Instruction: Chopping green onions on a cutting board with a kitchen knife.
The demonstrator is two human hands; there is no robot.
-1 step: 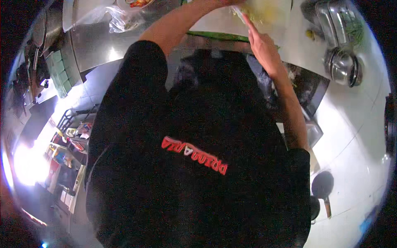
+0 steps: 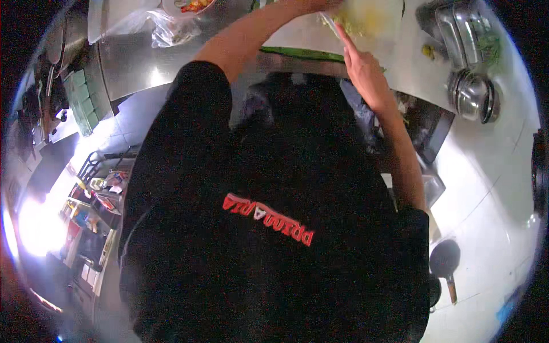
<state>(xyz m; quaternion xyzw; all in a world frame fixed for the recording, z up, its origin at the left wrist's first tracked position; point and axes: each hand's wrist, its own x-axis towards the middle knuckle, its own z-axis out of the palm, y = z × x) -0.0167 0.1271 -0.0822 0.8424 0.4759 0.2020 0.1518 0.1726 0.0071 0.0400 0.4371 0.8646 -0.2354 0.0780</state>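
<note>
My right hand (image 2: 364,67) is closed around a knife, with its index finger stretched along the handle. The knife's blade (image 2: 330,24) points up and left over a white cutting board (image 2: 291,35). Finely cut pale yellow-green vegetable (image 2: 357,26) lies heaped beside the blade, blurred in part. Reaching in from the left, my left hand (image 2: 320,3) is at the top edge of the picture, near the blade's tip. Its fingers are cut off from view. A long green strip (image 2: 303,54) runs along the board's near edge; I cannot tell what it is.
Left of the board are a clear plastic bag (image 2: 170,28) and a white bowl (image 2: 189,10) with orange-red food. On the right stand metal trays (image 2: 457,34), with green herbs (image 2: 489,48) beside them, and metal bowls (image 2: 473,94). A pan (image 2: 445,258) is at the lower right.
The view has shifted very slightly. The right hand and knife keep nearly the same place over the board.
</note>
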